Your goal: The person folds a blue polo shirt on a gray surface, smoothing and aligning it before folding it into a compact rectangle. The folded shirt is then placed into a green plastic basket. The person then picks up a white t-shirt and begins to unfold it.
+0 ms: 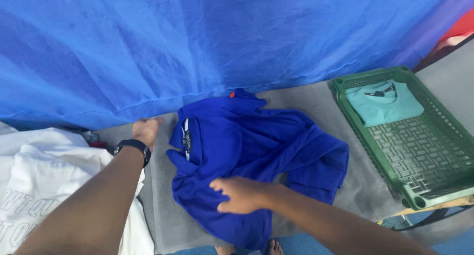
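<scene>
A royal blue shirt (pixel 256 151) lies crumpled on the grey table (pixel 306 99), its collar and label toward the left. My right hand (pixel 239 193) rests palm down on the shirt's near part, fingers spread. My left hand (pixel 146 130), with a black watch on the wrist, is closed at the table's far left, just beside the shirt's collar edge and under the blue sheet; what it grips is not clear.
A blue sheet (pixel 197 43) hangs across the back. A green plastic crate (pixel 434 186) on the right holds a folded teal shirt (pixel 382 104). White garments (pixel 44 186) are piled at the left. Bare toes (pixel 247 247) show at the bottom edge.
</scene>
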